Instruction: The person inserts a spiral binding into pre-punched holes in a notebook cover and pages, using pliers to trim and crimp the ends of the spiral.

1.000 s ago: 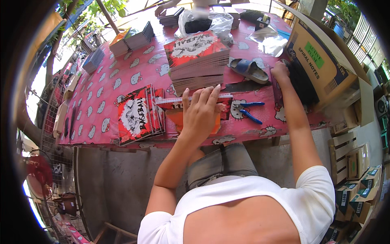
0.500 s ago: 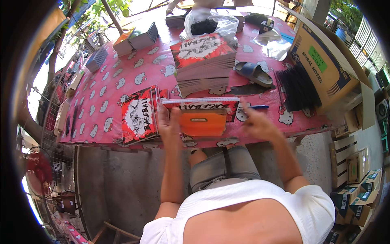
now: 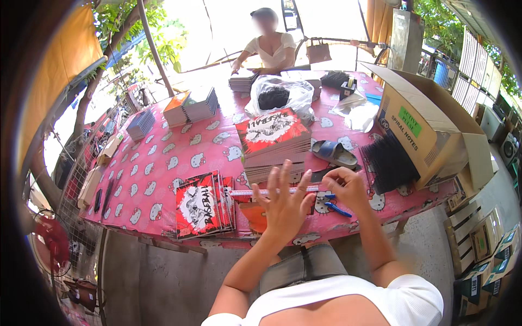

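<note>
My left hand (image 3: pixel 284 202) is open, fingers spread, over a notebook whose white punched edge (image 3: pixel 244 192) faces up. Behind that hand an orange box-like block (image 3: pixel 253 216) shows in part beneath the notebook. At the right end of the punched edge, my right hand (image 3: pixel 348 187) is closed, thumb and fingertips together; what they pinch, if anything, is too small to make out. Blue-handled pliers (image 3: pixel 339 208) lie just below it. A small pile of red, black and white notebooks (image 3: pixel 198 209) is left of my left hand, and a tall stack of similar notebooks (image 3: pixel 274 138) stands beyond.
A blue slipper (image 3: pixel 334 153) sits right of the tall stack. Black spiral coils (image 3: pixel 389 163) lie beside a large open carton (image 3: pixel 429 130). A plastic bag (image 3: pixel 296 95) with black contents stands farther back. Across the table, a person (image 3: pixel 270 49) handles a notebook stack (image 3: pixel 242 81).
The view has tilted up, bringing the person opposite into sight. My left hand has left the notebook's left end and spread over its middle; my right hand has closed near its right end.
</note>
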Available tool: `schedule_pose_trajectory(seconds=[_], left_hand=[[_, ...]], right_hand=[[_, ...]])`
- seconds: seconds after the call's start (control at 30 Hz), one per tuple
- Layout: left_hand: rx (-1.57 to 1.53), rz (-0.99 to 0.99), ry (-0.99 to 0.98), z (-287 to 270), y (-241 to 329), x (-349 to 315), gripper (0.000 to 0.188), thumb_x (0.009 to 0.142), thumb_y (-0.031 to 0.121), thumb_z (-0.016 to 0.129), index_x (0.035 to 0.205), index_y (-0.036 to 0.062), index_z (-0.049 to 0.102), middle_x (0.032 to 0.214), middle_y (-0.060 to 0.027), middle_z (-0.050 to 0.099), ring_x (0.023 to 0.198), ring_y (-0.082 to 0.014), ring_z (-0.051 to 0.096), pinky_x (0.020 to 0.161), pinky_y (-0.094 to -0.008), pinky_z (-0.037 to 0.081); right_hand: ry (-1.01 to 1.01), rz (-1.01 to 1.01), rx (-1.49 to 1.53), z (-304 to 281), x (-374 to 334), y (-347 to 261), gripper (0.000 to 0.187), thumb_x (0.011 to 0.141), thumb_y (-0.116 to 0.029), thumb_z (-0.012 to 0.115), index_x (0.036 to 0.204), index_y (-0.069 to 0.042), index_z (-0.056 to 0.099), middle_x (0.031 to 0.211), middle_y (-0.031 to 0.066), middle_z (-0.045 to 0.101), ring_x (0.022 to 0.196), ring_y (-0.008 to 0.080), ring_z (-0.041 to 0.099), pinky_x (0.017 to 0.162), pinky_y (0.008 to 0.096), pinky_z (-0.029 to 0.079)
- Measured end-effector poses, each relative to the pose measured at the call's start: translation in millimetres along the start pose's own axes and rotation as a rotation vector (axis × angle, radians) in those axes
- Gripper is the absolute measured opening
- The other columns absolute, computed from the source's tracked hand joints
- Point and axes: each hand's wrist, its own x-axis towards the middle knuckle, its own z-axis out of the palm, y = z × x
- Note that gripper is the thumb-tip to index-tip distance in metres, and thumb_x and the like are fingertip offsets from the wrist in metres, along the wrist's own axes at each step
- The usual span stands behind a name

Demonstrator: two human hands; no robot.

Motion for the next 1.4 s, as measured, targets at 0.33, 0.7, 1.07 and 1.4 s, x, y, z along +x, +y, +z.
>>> schedule_pose_trajectory(seconds=[0.33,0.7,1.07,1.4], left_hand=[[-0.531,0.013,0.071,31.4,-18.3,-1.3,0.019,0.079,0.026,0.068,0.093,0.0131,0.071,0.088,0.0000,0.066,0.095,-0.0195,0.059,0.097,-0.0456,0.029],[-0.561,-0.046,0.106,30.6,-14.9,-0.7,0.018,0.074,0.027,0.073,0.084,0.0120,0.072,0.073,-0.0006,0.064,0.074,-0.0178,0.056,0.089,-0.0369,0.035],[-0.345,-0.085,0.079,17.5,-30.8,0.9,0.024,0.069,0.031,0.076,0.079,0.0101,0.070,0.075,-0.0012,0.066,0.080,-0.0181,0.060,0.097,-0.0421,0.031],[-0.386,-0.112,0.034,22.5,-34.7,-4.6,0.020,0.069,0.032,0.075,0.074,0.0131,0.069,0.072,-0.0010,0.065,0.077,-0.0197,0.057,0.098,-0.0398,0.031]], right_hand=[[-0.272,0.028,0.199,0.7,8.3,0.2,0.016,0.077,0.009,0.065,0.091,0.001,0.067,0.090,0.0041,0.064,0.082,0.0092,0.060,0.070,0.0230,0.051],[-0.448,0.158,0.296,-6.0,15.4,-8.5,0.012,0.077,0.005,0.066,0.089,0.003,0.068,0.082,0.0036,0.066,0.078,0.0066,0.059,0.068,0.0208,0.049],[-0.090,-0.329,-0.380,2.4,-8.0,-28.6,0.014,0.082,-0.013,0.064,0.092,-0.004,0.062,0.078,0.0112,0.062,0.071,0.0334,0.061,0.061,0.0378,0.048],[-0.135,-0.326,-0.375,11.4,-7.6,-29.7,0.013,0.080,-0.015,0.065,0.085,-0.004,0.060,0.080,0.0103,0.057,0.071,0.0311,0.059,0.062,0.0387,0.046]])
